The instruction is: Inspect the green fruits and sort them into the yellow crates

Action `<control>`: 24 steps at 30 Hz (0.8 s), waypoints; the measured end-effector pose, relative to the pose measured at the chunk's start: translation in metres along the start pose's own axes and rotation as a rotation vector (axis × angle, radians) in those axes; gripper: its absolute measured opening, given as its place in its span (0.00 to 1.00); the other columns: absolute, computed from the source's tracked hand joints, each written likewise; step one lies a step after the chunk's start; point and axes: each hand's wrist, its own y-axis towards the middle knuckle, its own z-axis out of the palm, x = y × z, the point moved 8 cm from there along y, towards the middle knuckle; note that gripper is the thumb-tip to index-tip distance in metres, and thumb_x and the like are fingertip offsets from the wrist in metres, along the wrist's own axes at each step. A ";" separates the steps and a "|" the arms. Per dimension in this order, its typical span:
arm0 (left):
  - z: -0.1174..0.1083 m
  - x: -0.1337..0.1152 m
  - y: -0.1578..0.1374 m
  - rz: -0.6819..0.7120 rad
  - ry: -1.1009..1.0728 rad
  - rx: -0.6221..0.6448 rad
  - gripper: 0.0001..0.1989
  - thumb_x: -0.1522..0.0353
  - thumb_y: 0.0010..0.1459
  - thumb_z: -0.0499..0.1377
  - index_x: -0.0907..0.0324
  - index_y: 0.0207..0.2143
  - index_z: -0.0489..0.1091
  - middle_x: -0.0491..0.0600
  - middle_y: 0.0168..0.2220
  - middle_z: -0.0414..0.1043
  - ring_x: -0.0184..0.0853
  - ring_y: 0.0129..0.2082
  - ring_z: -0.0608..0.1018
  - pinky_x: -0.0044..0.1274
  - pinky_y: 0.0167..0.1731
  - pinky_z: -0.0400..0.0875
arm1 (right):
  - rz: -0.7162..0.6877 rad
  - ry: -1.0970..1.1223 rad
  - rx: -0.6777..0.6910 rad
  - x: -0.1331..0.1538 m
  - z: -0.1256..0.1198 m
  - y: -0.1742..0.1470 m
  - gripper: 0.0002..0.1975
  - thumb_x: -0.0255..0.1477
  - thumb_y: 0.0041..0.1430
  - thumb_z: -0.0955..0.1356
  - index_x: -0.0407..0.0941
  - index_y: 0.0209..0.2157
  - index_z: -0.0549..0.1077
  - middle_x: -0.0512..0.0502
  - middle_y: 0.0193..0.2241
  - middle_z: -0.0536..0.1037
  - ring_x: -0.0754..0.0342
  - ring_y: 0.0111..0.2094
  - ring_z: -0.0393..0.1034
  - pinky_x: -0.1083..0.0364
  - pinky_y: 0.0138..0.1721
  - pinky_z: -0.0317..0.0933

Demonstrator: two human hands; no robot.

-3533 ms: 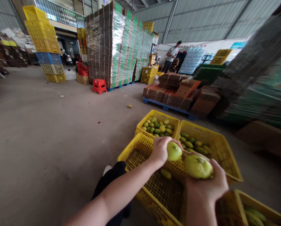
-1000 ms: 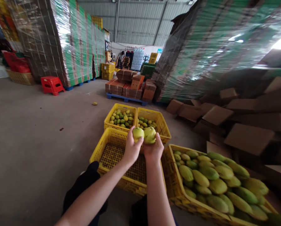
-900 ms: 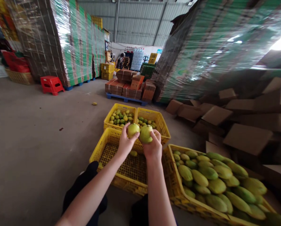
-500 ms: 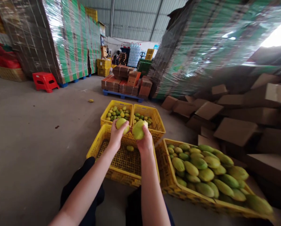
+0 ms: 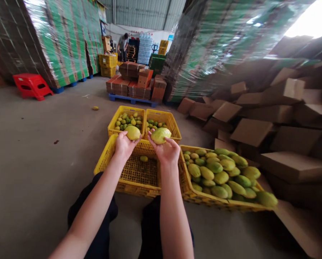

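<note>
My left hand [image 5: 124, 145] is closed around a yellow papaya [image 5: 133, 132]. In my right hand [image 5: 168, 151], palm up, a yellow-green papaya [image 5: 161, 136] rests between thumb and fingers. Both fruits are held side by side, slightly apart, above the far edge of the near yellow crate [image 5: 104, 158]. On that crate's slatted floor lies a single small papaya [image 5: 143, 158]. To the right stands a yellow crate [image 5: 186, 185] heaped with green and yellow papayas [image 5: 221, 177].
Beyond the near crate sit two yellow crates [image 5: 113, 117] [image 5: 175, 126] with smaller fruit. A blue pallet [image 5: 131, 100] carries flattened cartons. Cardboard boxes [image 5: 251, 131] pile up at the right. A red stool [image 5: 32, 86] stands left, and a person [image 5: 123, 46] is at the back.
The view has shifted right and downward. My hands have moved a little apart, and my right hand has turned palm up under its papaya. Both fruits stay held.
</note>
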 end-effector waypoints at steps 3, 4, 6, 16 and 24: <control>0.008 0.003 -0.001 -0.045 0.022 0.092 0.12 0.69 0.59 0.57 0.59 0.45 0.72 0.54 0.36 0.76 0.37 0.36 0.79 0.25 0.35 0.77 | -0.017 -0.092 -0.040 -0.001 -0.003 0.002 0.16 0.25 0.47 0.69 0.44 0.41 0.72 0.45 0.36 0.82 0.46 0.40 0.80 0.45 0.42 0.78; 0.010 0.004 -0.001 -0.073 0.033 0.123 0.12 0.65 0.60 0.58 0.59 0.45 0.73 0.54 0.36 0.76 0.36 0.35 0.79 0.23 0.31 0.76 | -0.014 -0.115 -0.065 -0.002 -0.005 0.003 0.14 0.26 0.49 0.70 0.45 0.40 0.73 0.47 0.34 0.82 0.49 0.36 0.80 0.50 0.35 0.78; 0.013 0.006 -0.003 -0.137 0.042 0.196 0.19 0.57 0.61 0.59 0.62 0.46 0.74 0.54 0.32 0.75 0.32 0.28 0.76 0.20 0.23 0.71 | 0.005 -0.133 -0.109 -0.008 -0.010 0.004 0.09 0.29 0.51 0.70 0.46 0.37 0.73 0.50 0.29 0.81 0.53 0.30 0.78 0.59 0.23 0.71; 0.011 0.006 -0.006 -0.154 -0.035 0.109 0.08 0.70 0.57 0.60 0.61 0.41 0.71 0.52 0.34 0.77 0.33 0.35 0.81 0.21 0.35 0.80 | 0.064 -0.034 0.071 -0.022 0.011 -0.001 0.14 0.26 0.47 0.70 0.46 0.39 0.74 0.47 0.38 0.84 0.54 0.37 0.79 0.58 0.33 0.75; 0.012 -0.007 -0.003 -0.136 -0.073 0.167 0.19 0.69 0.57 0.55 0.65 0.50 0.70 0.58 0.38 0.77 0.41 0.40 0.82 0.29 0.40 0.81 | 0.019 -0.079 0.035 -0.020 -0.001 0.007 0.14 0.27 0.45 0.75 0.45 0.37 0.77 0.48 0.35 0.85 0.53 0.35 0.81 0.60 0.31 0.74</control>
